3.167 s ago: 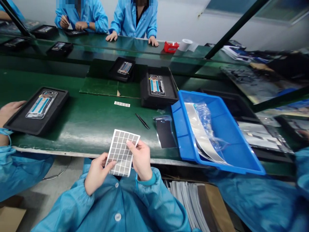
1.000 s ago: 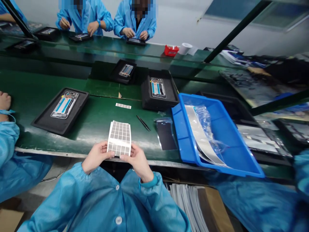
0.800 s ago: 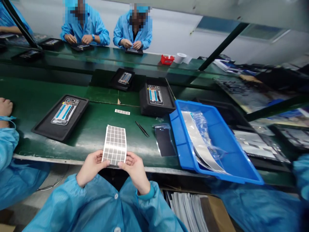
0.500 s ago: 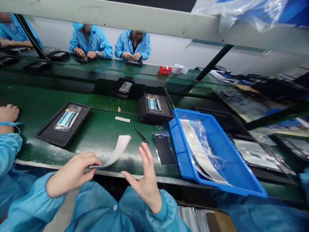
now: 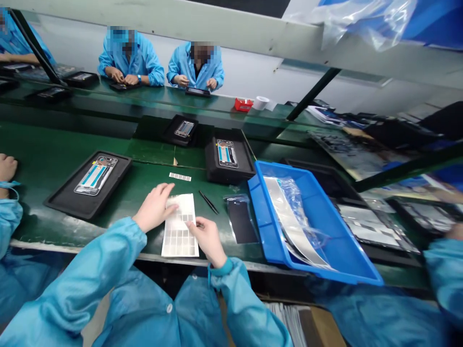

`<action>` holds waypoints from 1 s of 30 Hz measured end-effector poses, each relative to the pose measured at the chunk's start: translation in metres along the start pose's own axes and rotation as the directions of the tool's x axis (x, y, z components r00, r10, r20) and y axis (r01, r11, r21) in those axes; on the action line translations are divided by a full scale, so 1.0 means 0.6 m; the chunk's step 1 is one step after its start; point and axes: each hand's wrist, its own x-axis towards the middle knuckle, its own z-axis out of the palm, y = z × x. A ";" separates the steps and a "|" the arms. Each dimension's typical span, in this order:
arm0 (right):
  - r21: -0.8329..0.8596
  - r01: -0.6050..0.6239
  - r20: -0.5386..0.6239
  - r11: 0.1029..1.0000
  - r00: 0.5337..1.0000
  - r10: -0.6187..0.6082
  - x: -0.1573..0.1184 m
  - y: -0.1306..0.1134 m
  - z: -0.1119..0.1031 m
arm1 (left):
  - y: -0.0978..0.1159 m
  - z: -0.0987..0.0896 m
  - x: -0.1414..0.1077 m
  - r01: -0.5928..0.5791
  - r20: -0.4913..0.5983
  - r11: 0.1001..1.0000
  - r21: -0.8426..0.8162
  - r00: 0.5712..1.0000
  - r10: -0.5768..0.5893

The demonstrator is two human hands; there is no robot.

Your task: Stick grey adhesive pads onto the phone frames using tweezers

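The sticker sheet (image 5: pixel 180 245) lies at the near edge of the counter (image 5: pixel 34 231), its short side toward the wearer and its rows of grey squares facing up; the far part looks pale, and glare or bare backing cannot be told apart there. It should weigh next to nothing and bend readily, with a smooth face that may slide under a light touch. The thin backing could crease if squeezed across the middle, so the plain border along the long sides seems the best hold, with thumb above and a finger beneath, clear of the squares.

The right hand (image 5: pixel 210 241) has its fingers closed in a pinch on the sheet's right side. The left hand (image 5: pixel 154 211) reaches over the far left corner, fingers mostly straight and thumb over the surface; whether they grip or merely rest there, I cannot tell.

Farther off, black tweezers (image 5: pixel 209 202) lie beside the sheet, between it and a dark film in a clear sleeve (image 5: pixel 241 222), with a blue bin (image 5: pixel 349 246) to the right of that. A short strip of grey squares (image 5: pixel 180 177) sits beyond the left hand.
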 end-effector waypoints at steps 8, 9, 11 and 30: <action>-0.675 -0.063 -0.260 0.735 0.953 -0.156 0.076 -0.002 -0.061 | -0.021 0.084 -0.028 -0.073 0.097 0.997 0.036 0.993 0.069; -0.735 -0.070 -0.233 0.675 0.960 -0.154 0.088 -0.002 -0.070 | -0.025 0.085 -0.029 -0.070 0.088 0.997 0.030 0.994 0.067; -0.765 -0.059 -0.185 0.641 0.974 -0.132 0.110 -0.002 -0.087 | -0.033 0.087 -0.028 -0.059 0.046 0.998 0.021 0.997 0.058; -0.543 0.410 0.027 0.733 0.881 -0.473 0.160 -0.021 -0.037 | -0.348 -0.301 -0.047 0.855 0.088 0.483 0.190 0.475 -0.876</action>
